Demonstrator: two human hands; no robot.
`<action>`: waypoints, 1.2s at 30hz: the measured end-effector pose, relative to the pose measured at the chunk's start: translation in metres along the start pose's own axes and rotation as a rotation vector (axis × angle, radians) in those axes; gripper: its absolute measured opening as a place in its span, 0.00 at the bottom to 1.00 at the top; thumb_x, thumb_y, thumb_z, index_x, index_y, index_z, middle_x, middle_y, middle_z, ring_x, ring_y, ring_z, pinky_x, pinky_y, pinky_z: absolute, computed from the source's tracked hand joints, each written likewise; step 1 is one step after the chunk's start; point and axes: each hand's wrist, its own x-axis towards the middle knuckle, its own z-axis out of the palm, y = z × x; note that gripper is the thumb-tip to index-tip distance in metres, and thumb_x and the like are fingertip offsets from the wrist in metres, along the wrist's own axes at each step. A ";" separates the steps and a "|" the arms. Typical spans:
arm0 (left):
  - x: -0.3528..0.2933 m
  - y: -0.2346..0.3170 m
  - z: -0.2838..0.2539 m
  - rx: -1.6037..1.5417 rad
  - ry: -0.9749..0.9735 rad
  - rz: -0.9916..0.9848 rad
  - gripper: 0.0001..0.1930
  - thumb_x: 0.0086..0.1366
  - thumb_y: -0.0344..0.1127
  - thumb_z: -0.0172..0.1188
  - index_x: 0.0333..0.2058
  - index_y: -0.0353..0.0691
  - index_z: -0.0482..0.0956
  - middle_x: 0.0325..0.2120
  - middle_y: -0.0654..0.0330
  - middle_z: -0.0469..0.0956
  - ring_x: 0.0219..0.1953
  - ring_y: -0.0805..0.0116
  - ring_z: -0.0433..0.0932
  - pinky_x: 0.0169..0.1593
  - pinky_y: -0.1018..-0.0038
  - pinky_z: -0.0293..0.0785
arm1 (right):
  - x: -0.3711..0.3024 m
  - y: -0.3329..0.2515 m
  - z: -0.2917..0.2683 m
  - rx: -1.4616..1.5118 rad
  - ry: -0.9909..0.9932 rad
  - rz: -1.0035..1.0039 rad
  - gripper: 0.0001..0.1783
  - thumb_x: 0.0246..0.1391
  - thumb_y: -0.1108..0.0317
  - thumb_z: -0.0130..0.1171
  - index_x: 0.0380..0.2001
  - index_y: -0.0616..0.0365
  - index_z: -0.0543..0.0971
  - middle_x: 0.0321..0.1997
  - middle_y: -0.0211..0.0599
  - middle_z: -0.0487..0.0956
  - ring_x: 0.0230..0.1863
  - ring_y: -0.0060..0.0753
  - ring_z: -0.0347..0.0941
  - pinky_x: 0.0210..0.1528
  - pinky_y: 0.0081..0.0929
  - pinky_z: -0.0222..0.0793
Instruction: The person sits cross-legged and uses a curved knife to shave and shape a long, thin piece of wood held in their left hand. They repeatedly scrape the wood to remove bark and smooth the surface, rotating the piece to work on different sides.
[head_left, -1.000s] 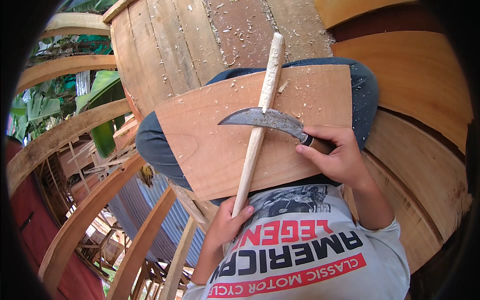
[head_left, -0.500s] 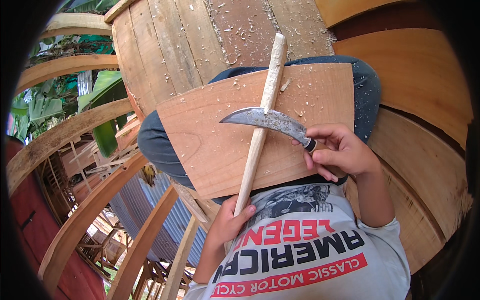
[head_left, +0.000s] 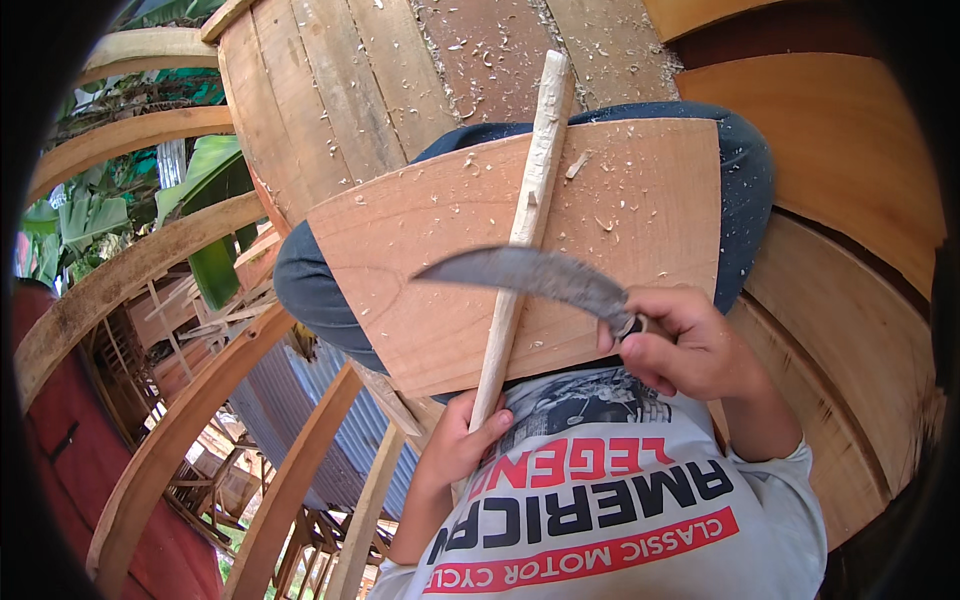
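My left hand [head_left: 465, 437] is closed round the near end of a pale, rough-cut wooden stick [head_left: 535, 190]. The stick slants away from me across a flat wooden board [head_left: 400, 320] on my lap, and its far end juts past the board's far edge. In my right hand [head_left: 685, 340] is the handle of a curved knife [head_left: 550, 275], its blade spotted and dull grey. The blade points left and crosses over the stick's middle, slightly blurred; whether it touches the wood I cannot tell. Small shavings [head_left: 577, 165] lie on the board.
Beyond my crossed legs [head_left: 745, 190] is a plank floor [head_left: 350, 80] strewn with shavings. Curved-looking wooden rails [head_left: 130, 255] stand on the left, with banana leaves [head_left: 215, 170] and corrugated metal sheets [head_left: 320, 420] past them. Wide boards [head_left: 820, 150] lie along the right side.
My right hand has brought the knife nearer to me along the stick, and the blade now blurs. My left hand keeps its hold at the stick's near end.
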 end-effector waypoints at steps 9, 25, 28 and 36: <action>-0.001 0.001 0.004 0.033 0.052 -0.016 0.15 0.61 0.41 0.59 0.24 0.39 0.66 0.18 0.71 0.62 0.24 0.81 0.58 0.26 0.80 0.57 | 0.009 0.001 -0.004 -0.051 0.041 0.191 0.12 0.60 0.65 0.52 0.40 0.64 0.74 0.14 0.21 0.67 0.10 0.09 0.58 0.11 0.11 0.51; 0.001 0.002 0.002 0.094 0.047 0.008 0.16 0.61 0.41 0.59 0.24 0.37 0.67 0.18 0.70 0.62 0.24 0.81 0.58 0.26 0.80 0.58 | 0.006 0.004 -0.007 -0.098 0.133 0.123 0.11 0.58 0.67 0.55 0.37 0.65 0.76 0.15 0.18 0.68 0.12 0.06 0.58 0.12 0.11 0.51; 0.001 0.004 0.006 0.086 0.052 0.007 0.16 0.61 0.42 0.59 0.24 0.37 0.67 0.19 0.70 0.61 0.24 0.81 0.58 0.26 0.80 0.57 | 0.008 0.006 -0.006 -0.100 0.299 0.049 0.10 0.59 0.68 0.54 0.37 0.64 0.76 0.15 0.19 0.69 0.12 0.07 0.58 0.13 0.11 0.50; 0.006 0.003 0.006 0.087 0.032 0.047 0.20 0.59 0.51 0.59 0.28 0.39 0.66 0.17 0.70 0.63 0.16 0.82 0.58 0.19 0.83 0.53 | 0.020 0.033 -0.009 -0.699 0.684 -0.510 0.11 0.53 0.70 0.60 0.35 0.66 0.75 0.16 0.34 0.71 0.17 0.16 0.65 0.19 0.18 0.59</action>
